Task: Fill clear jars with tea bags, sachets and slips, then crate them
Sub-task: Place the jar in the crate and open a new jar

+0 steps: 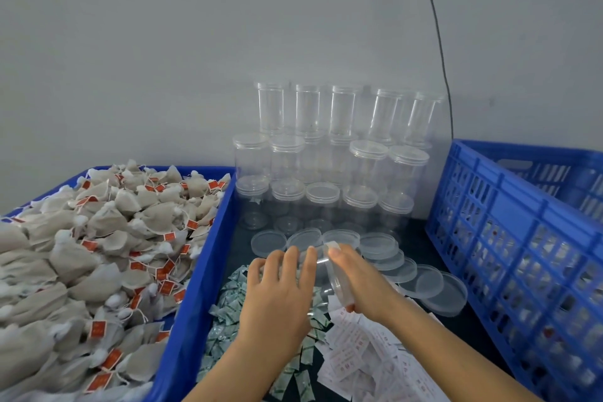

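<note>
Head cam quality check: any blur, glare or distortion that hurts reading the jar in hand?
Head view: soft, even light, no hard shadows; wide-angle bend bows the blue slatted plastic crate at right. The clear plastic jar in both hands is motion-smeared, its outline hard to trace. Left hand and right hand edges are soft; stacked empty clear jars wash into the grey wall.
</note>
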